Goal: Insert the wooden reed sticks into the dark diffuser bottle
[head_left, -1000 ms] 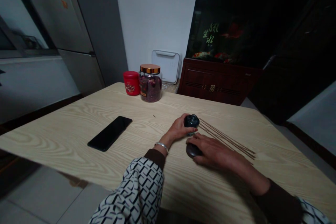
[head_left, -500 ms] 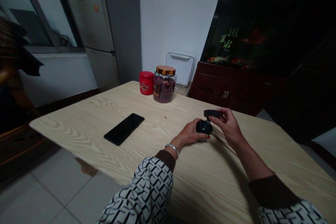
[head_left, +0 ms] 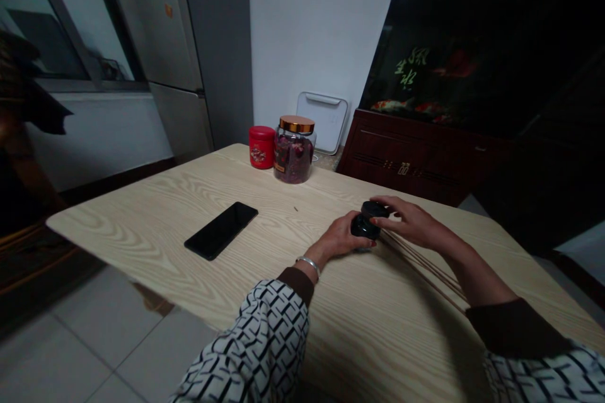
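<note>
A small dark round pot (head_left: 363,227) stands on the light wooden table (head_left: 265,264). My left hand (head_left: 338,238) is wrapped round its left side. My right hand (head_left: 407,221) holds a flat dark lid (head_left: 375,208) by the fingertips, right on top of the pot. Several thin brown incense sticks (head_left: 425,267) lie on the table under and beside my right forearm.
A black phone (head_left: 221,230) lies flat to the left. At the table's far edge stand a red tin (head_left: 261,147) and a glass jar with a copper lid (head_left: 293,149). A refrigerator (head_left: 189,50) and a dark wooden cabinet (head_left: 416,154) stand behind.
My right hand picked the lid up from the table in front of me, lifted it over the pot and has now lowered it onto the pot. My left hand stayed on the pot.
</note>
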`<state>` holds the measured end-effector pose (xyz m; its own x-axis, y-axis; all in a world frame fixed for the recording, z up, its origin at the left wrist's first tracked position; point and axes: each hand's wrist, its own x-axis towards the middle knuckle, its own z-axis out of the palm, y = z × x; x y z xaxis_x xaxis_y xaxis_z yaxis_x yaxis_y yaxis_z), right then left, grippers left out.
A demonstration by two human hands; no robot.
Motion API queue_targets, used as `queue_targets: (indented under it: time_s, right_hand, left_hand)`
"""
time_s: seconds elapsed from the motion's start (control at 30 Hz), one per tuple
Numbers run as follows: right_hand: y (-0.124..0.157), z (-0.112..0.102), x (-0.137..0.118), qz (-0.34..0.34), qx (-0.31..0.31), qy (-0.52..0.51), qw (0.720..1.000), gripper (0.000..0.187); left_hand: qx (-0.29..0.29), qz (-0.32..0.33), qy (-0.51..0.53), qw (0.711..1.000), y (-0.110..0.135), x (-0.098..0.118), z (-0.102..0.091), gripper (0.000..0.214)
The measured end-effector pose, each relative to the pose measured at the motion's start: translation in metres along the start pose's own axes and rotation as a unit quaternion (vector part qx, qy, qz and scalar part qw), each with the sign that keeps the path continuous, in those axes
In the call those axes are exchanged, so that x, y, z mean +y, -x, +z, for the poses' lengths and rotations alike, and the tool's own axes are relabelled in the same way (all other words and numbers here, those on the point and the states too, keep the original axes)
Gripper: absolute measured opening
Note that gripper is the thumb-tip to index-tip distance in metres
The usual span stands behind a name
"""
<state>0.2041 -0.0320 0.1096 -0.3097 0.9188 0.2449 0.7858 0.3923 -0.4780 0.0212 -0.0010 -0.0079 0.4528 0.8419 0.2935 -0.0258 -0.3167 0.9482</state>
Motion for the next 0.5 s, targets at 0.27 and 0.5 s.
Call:
queue_targets:
  time_s: [0.27,0.5]
  right_hand:
    - [-0.003,0.0,-0.013,0.057,0.021,0.096,0.994,0.069]
    - [0.002,-0.007,0.001,-0.03,-0.045,-0.148,0.988,0.056]
  left_hand:
    - [0.0,0.0,0.0,1.0,-0.001,-0.004,0.002,0.07]
    - [0.006,-0.001,-0.001,1.0,-0.002,-0.007,0.001,0.07]
